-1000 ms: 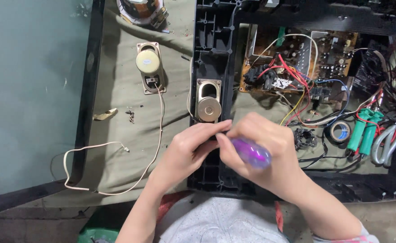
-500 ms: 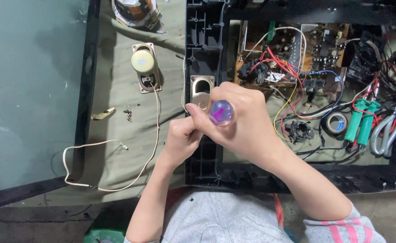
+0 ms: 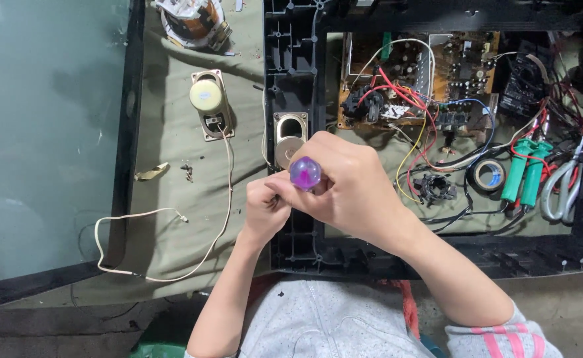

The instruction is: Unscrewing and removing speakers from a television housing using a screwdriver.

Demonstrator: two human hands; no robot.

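My right hand (image 3: 351, 185) grips a screwdriver with a clear purple handle (image 3: 304, 173), held upright so its butt end faces the camera. The shaft below it is hidden. My left hand (image 3: 265, 209) is curled just beneath and to the left, fingers closed around the hidden lower part of the tool. Both hands hover over the black plastic frame (image 3: 291, 79) of an opened appliance, just below a small oval speaker (image 3: 290, 136) set in that frame.
A loose oval speaker (image 3: 208, 103) with a cream wire (image 3: 172, 219) lies on the olive cloth. A brown circuit board (image 3: 404, 73) with coloured wires sits inside the casing, beside a tape roll (image 3: 489, 175), green-handled pliers (image 3: 524, 174) and scissors (image 3: 566, 185). Glass screen (image 3: 39, 132) at left.
The screwdriver went from lying sideways in my right hand to standing upright, butt toward the camera. Both hands stay together over the black frame below the small speaker.
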